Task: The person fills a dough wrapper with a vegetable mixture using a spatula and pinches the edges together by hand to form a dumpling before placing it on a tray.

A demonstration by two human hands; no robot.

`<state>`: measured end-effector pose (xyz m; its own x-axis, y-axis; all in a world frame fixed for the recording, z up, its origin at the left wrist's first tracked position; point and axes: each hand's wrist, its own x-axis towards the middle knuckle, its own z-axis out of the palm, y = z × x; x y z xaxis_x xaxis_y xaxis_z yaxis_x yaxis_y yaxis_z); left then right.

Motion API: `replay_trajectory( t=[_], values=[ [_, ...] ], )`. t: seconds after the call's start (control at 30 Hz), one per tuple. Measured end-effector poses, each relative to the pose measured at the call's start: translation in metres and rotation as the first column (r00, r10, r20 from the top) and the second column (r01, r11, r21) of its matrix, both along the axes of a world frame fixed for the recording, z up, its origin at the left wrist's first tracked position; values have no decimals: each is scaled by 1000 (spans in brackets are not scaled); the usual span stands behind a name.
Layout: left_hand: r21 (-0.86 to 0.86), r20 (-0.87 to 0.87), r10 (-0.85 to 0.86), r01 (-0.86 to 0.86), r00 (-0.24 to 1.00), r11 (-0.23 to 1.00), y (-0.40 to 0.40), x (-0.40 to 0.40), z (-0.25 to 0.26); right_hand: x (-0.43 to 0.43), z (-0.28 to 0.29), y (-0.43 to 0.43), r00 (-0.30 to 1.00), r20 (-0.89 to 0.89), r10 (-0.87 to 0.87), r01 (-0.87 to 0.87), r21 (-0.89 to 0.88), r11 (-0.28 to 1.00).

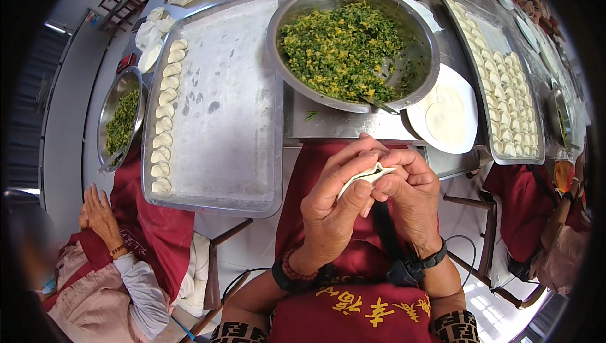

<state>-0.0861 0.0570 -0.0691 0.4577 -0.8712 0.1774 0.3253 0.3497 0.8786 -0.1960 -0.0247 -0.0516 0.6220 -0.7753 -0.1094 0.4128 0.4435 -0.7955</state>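
A dumpling wrapper [360, 178], folded over with a small gap at its top edge, is pinched between both my hands above my lap. My left hand [337, 184] grips its left side, thumb in front and fingers behind. On its other end, my right hand [411, 182] presses with thumb and fingers. A bit of dark green shows inside the fold. Beyond my hands stands a large steel bowl [428, 75] of chopped green and yellow filling [341, 49], a spoon handle [381, 105] at its near rim. To its right, a white plate [461, 139] holds round wrappers [445, 115].
At left, a metal tray [227, 120] bears one column of dumplings [164, 111] and overhangs the table edge. Another tray [497, 35] at right holds many dumplings. A smaller filling bowl [137, 78] stands far left. Co-workers sit on both sides; one's hands [102, 215] are near the left tray.
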Motion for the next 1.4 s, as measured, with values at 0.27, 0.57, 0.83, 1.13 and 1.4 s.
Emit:
replay_trajectory(
  t=[0.27, 0.57, 0.83, 1.13, 1.4],
  values=[
    [89, 51, -81, 76, 995, 993, 3, 1, 3, -3, -8, -8, 998, -51, -30, 20, -174, 984],
    [127, 6, -152, 150, 988, 981, 5, 3, 6, -13, -3, -14, 984, -163, 64, -98, -213, 972],
    [130, 4, -156, 154, 988, 979, 1, 5, 8, -10, -5, -11, 994, -100, 38, -51, -133, 990],
    [141, 64, -320, 308, 945, 941, 1, 16, 3, -19, -8, -19, 977, -198, 78, -139, -313, 940],
    [170, -109, -374, 388, 921, 906, 1, 16, 7, -16, 20, -19, 931, -250, 265, -261, 46, 964]
  ],
)
